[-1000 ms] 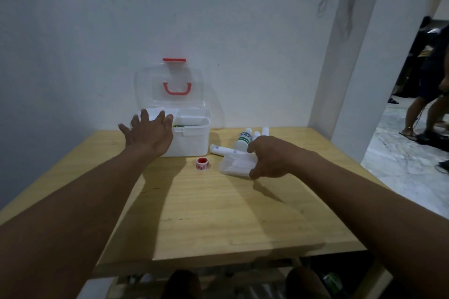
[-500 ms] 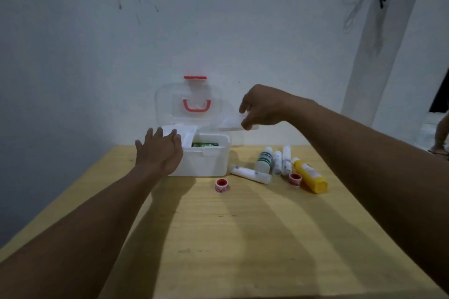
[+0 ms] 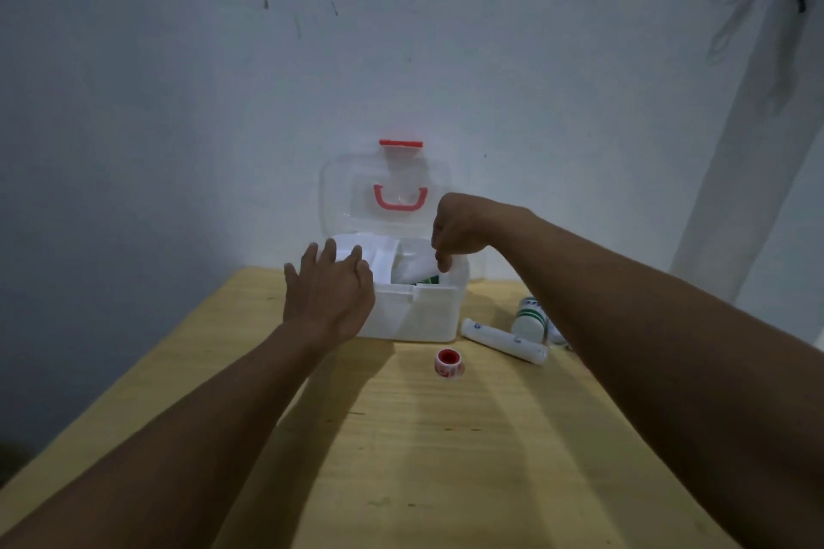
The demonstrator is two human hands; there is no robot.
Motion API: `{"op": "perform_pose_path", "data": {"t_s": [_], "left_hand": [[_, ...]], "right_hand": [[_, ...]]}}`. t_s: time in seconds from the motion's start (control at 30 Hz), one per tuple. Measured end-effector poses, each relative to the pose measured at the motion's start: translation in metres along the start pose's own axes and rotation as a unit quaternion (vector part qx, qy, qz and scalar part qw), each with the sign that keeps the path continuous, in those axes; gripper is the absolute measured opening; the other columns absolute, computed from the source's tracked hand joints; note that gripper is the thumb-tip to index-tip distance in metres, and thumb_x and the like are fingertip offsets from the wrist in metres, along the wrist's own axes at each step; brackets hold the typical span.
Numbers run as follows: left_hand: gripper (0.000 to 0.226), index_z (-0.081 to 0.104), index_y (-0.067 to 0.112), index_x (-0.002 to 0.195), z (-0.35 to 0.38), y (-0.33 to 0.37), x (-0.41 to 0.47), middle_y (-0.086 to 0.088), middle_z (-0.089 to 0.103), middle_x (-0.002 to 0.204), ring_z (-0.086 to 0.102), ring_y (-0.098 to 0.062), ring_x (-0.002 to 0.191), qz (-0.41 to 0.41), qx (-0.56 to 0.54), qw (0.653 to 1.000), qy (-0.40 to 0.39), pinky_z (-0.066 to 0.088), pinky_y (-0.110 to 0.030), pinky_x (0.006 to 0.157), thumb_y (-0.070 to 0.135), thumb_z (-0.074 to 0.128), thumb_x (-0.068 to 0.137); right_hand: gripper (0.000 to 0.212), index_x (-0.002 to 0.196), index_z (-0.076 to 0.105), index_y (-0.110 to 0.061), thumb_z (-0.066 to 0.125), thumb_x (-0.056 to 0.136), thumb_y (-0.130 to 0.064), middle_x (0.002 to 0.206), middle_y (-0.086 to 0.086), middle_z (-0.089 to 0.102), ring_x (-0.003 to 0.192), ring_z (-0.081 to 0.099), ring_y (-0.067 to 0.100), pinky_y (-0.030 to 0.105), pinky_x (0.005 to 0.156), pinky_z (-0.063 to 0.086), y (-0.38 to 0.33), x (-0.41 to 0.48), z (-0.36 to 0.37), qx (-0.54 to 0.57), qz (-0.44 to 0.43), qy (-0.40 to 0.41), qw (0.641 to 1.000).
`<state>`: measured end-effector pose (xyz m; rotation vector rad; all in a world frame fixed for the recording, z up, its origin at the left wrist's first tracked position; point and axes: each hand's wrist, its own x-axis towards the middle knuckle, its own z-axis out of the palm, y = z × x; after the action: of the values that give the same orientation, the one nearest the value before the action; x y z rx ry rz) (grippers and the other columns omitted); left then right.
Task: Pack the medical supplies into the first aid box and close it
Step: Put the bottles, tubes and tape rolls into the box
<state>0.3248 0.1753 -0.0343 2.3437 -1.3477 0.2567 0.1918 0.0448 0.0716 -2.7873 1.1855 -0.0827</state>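
The white first aid box [image 3: 428,314] stands open at the table's far edge, its clear lid [image 3: 392,192] with a red handle upright against the wall. My left hand [image 3: 327,292] rests flat on the box's front left corner, fingers spread. My right hand [image 3: 457,232] is over the box's right side, pinching a white packet [image 3: 417,270] that dips into the box. White packets and something green lie inside. Right of the box lie a white tube [image 3: 504,340] and a green-striped white bottle [image 3: 529,316]. A small red-capped roll [image 3: 449,363] sits in front.
The wooden table [image 3: 446,459] ends against a pale wall behind the box. A white pillar [image 3: 749,147] rises at the right. My right forearm hides the other supplies lying further to the right on the table.
My right hand lifted the white packet from the table, carried it above the box, and has now lowered it into the box. My left hand stayed on the box.
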Motion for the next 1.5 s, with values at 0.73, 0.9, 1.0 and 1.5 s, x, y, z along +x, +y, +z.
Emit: {"op": "perform_pose_path", "data": {"t_s": [0.73, 0.9, 1.0, 1.5], "left_hand": [[0.054, 0.037, 0.029, 0.150, 0.000, 0.002, 0.002, -0.009, 0.028, 0.161, 0.016, -0.032, 0.150, -0.009, -0.010, 1.000, 0.003, 0.014, -0.058, 0.120, 0.042, 0.016, 0.101], [0.054, 0.038, 0.029, 0.149, 0.002, 0.001, 0.002, -0.008, 0.029, 0.160, 0.016, -0.032, 0.150, -0.011, -0.012, 1.000, 0.009, 0.015, -0.057, 0.120, 0.043, 0.017, 0.101], [0.054, 0.038, 0.029, 0.149, 0.002, 0.001, 0.003, -0.008, 0.030, 0.160, 0.017, -0.032, 0.150, -0.010, -0.011, 1.000, 0.013, 0.015, -0.057, 0.119, 0.043, 0.017, 0.101], [0.059, 0.034, 0.028, 0.151, -0.009, 0.014, 0.001, -0.010, 0.031, 0.159, 0.009, -0.033, 0.152, -0.003, 0.032, 0.999, 0.024, 0.003, -0.065, 0.117, 0.046, 0.009, 0.101]], "right_hand": [[0.024, 0.120, 0.052, 0.001, 0.045, 0.099, -0.009, 0.107, 0.018, 0.055, 0.090, 0.063, 0.030, 0.035, 0.086, 0.058, -0.022, 0.012, 0.036, 0.159, 0.108, -0.053, 0.980], [0.019, 0.108, 0.054, 0.001, 0.039, 0.097, -0.002, 0.103, 0.023, 0.059, 0.088, 0.064, 0.032, 0.043, 0.091, 0.058, -0.025, 0.021, 0.041, 0.304, 0.121, -0.055, 0.943], [0.019, 0.099, 0.054, 0.001, 0.035, 0.096, -0.001, 0.107, 0.027, 0.062, 0.088, 0.067, 0.035, 0.047, 0.089, 0.058, -0.024, 0.025, 0.040, 0.340, 0.124, -0.058, 0.930], [0.029, 0.119, 0.059, 0.009, 0.044, 0.097, -0.004, 0.120, 0.030, 0.063, 0.111, 0.067, 0.035, 0.045, 0.092, 0.057, -0.004, -0.016, -0.010, 0.340, 0.071, 0.017, 0.938]]}}
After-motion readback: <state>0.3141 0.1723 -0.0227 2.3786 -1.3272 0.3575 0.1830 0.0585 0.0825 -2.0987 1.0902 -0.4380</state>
